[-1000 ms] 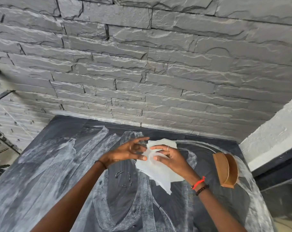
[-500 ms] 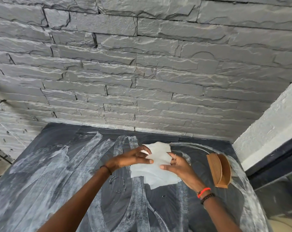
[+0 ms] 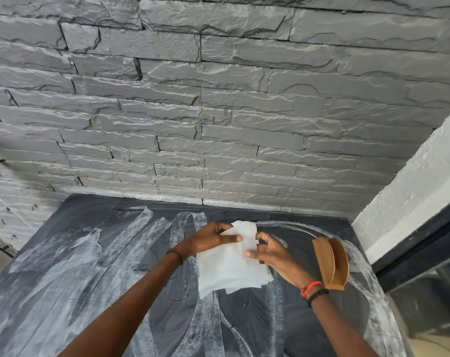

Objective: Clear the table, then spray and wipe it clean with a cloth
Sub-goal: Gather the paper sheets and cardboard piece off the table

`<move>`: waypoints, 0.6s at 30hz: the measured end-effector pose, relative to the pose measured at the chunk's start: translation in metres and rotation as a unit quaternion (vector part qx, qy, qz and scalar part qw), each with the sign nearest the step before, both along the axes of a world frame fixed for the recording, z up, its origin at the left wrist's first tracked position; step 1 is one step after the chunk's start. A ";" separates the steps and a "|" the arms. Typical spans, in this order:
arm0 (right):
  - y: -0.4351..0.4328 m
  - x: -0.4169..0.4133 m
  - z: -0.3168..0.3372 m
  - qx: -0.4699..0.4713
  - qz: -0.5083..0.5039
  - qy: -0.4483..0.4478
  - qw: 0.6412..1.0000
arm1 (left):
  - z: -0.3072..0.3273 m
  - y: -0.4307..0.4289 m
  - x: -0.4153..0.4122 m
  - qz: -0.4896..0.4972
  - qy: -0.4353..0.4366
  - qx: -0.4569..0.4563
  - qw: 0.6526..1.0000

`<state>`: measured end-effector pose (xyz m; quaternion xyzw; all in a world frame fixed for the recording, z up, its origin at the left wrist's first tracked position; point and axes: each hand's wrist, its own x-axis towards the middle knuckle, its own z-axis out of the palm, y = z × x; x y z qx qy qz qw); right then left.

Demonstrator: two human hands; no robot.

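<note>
A dark grey stacked-stone wall (image 3: 218, 99) fills the view from nine o'clock over twelve to two, and a pale rough-rendered wall (image 3: 412, 189) comes in at three o'clock. Below the stone lies the table (image 3: 64, 279), a dark slab taking up the lower part of the view from eight o'clock to five and smeared all over with whitish streaks and arcs. The white cloth (image 3: 229, 269), a thin sheet folded into several layers, sits over the far middle of the table, a little toward one o'clock from the slab's centre; whether its lower edge touches the surface cannot be told. The left hand (image 3: 208, 240) grips the cloth at its ten o'clock corner, thumb laid flat on top and the fingers curled round the upper edge. The right hand (image 3: 275, 256) pinches the cloth at its three o'clock edge, thumb tip on the sheet and the other fingers bent behind it, with a ring (image 3: 267, 237) on one of them. A thin dark band (image 3: 176, 255) circles the left wrist; a red band (image 3: 312, 285) and a dark beaded bracelet (image 3: 318, 295) circle the right. At three o'clock from the cloth, just beside the right hand, a wooden napkin holder (image 3: 331, 264) stands upright on the table, its two arched plates side by side.
</note>
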<state>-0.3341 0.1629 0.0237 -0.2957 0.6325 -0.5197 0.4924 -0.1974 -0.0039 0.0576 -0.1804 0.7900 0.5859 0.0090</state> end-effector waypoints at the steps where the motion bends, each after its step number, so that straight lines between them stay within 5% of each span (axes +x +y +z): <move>1: 0.001 0.002 -0.004 0.011 0.001 0.005 1.000 | 0.000 -0.001 -0.002 0.011 0.008 0.002 1.000; 9: 0.010 0.010 -0.034 0.105 0.017 0.087 0.991 | -0.014 -0.016 -0.020 0.059 0.014 -0.029 0.998; 18: 0.027 -0.011 -0.062 0.147 -0.041 0.048 0.987 | -0.056 -0.049 -0.036 0.056 -0.061 -0.123 0.989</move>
